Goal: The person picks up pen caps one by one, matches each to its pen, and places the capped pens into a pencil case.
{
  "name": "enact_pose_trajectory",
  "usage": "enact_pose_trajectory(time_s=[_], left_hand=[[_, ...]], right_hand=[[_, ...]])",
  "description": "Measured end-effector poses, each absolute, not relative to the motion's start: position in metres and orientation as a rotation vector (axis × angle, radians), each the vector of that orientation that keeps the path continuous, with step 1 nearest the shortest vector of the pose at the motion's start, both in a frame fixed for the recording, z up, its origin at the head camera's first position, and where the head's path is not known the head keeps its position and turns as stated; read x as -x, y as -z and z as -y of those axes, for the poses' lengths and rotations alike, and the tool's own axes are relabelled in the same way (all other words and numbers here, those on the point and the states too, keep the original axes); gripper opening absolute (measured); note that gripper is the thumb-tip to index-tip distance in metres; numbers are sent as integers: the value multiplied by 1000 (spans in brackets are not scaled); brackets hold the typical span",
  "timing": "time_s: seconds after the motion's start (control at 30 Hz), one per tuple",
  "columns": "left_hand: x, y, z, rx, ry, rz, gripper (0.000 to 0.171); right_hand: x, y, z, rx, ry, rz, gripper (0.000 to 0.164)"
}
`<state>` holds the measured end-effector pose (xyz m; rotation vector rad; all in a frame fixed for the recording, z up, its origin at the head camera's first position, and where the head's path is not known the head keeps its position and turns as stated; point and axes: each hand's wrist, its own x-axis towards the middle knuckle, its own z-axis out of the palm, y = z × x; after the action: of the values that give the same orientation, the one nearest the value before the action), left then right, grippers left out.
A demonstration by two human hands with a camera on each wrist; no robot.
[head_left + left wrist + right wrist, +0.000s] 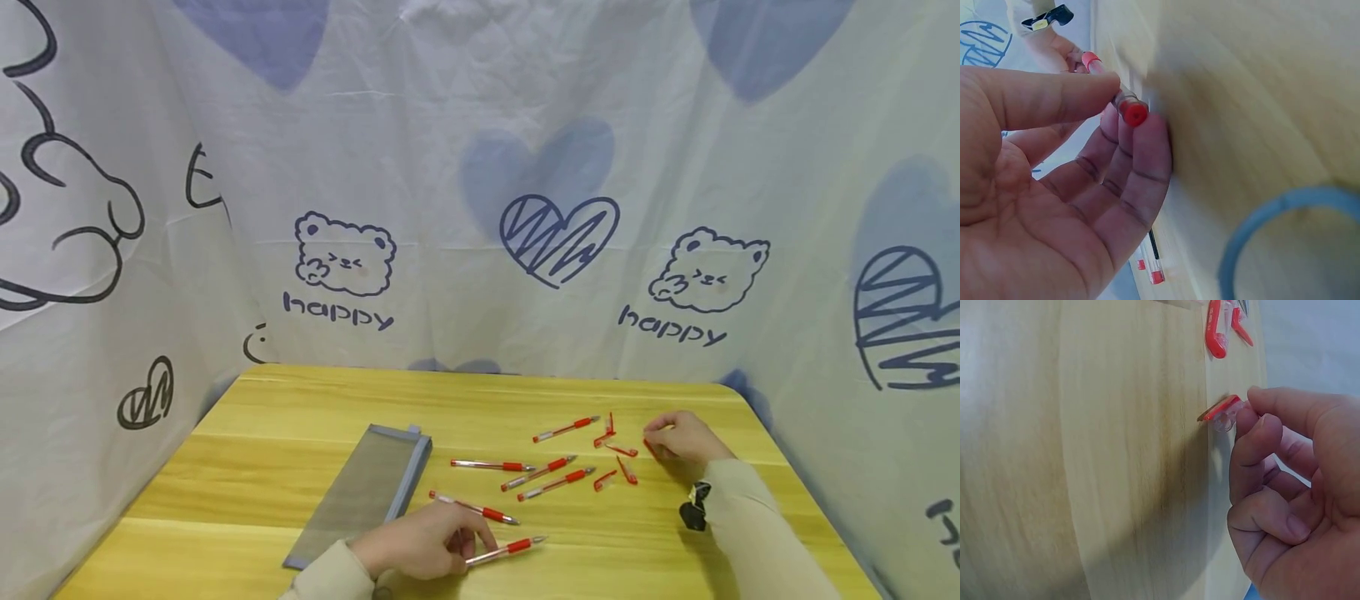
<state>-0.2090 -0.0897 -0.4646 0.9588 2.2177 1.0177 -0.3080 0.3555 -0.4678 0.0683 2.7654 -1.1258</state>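
My left hand [420,540] pinches the rear end of an uncapped red gel pen [519,546] between thumb and fingers. The pen's tip points right, and its red end plug shows in the left wrist view, with the pen [1134,112] held close to the table. At the right, my right hand [684,437] pinches a red and clear pen cap [1225,411] between thumb and index finger, low over the table. Another uncapped pen [480,510] lies just beyond my left hand. Several loose caps [627,472] lie to the left of my right hand.
More uncapped red pens [557,483] lie mid-table, tips pointing right. A grey mesh zip pouch [348,492] lies flat on the left of the wood-patterned table [225,467]. A printed cloth [450,292] hangs behind and at the sides.
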Motion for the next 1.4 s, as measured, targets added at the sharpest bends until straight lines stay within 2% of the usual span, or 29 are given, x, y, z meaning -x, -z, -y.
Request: enact_pose_trajectory(time_s=[0.27,1.4], left_hand=[[208,465,95,-941,-1119,-2122,36],[197,473,112,-894,-1291,-1946,33]], right_hand=[[313,476,-358,-103,1063,-2809,21],[294,473,-352,-242,1039,-2798,17]])
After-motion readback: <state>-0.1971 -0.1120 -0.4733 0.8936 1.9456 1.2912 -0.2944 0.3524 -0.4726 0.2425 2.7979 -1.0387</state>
